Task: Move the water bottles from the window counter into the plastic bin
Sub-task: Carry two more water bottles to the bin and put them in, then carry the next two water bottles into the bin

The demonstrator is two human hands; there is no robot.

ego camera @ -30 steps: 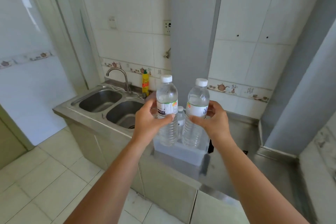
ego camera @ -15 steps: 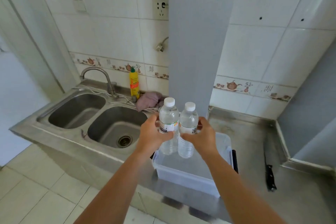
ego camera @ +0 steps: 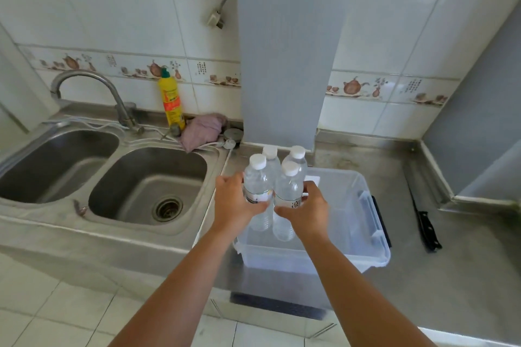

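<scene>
A clear plastic bin point(ego camera: 366, 222) stands on the steel counter right of the sink. My left hand point(ego camera: 235, 203) grips a clear water bottle with a white cap point(ego camera: 255, 180), held upright with its base inside the bin's left end. My right hand point(ego camera: 306, 207) holds a second, similar bottle point(ego camera: 287, 191) right beside it, also upright and lowered into the bin. Behind these two stand two more white-capped bottles point(ego camera: 296, 156) at the bin's far left corner, mostly hidden.
A double steel sink point(ego camera: 146, 177) with a curved tap point(ego camera: 112, 93) lies to the left. A yellow detergent bottle point(ego camera: 170, 101) and a pink cloth point(ego camera: 203, 128) sit behind it. A black-handled knife point(ego camera: 424, 222) lies on the counter point(ego camera: 451, 276) right of the bin. A grey pillar point(ego camera: 284, 51) rises behind.
Both hands have lowered their bottles from above the bin down into its left end, next to the two bottles standing there. The view has tilted down and moved closer.
</scene>
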